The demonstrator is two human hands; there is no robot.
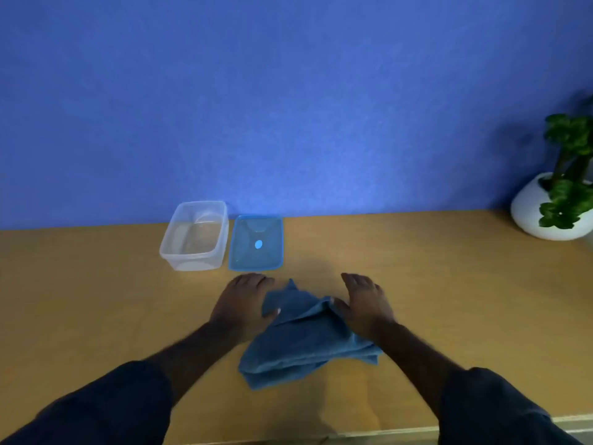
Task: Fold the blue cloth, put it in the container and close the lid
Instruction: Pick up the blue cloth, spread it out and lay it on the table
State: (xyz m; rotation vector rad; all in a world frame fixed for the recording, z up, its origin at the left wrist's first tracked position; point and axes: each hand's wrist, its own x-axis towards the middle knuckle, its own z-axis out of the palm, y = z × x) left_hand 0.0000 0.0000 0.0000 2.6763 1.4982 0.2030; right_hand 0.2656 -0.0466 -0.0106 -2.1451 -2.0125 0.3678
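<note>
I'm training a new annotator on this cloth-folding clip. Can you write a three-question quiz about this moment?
1. True or false: the lid is already on the container.
2. Which lies nearest the person? A) the container B) the lid C) the blue cloth
3. Fill in: a potted plant stands at the table's far ____ corner.

Key
1. False: the lid lies flat on the table, just right of the open, empty container.
2. C: it lies rumpled between the left hand and right hand, both open at its edges.
3. Right.
</note>
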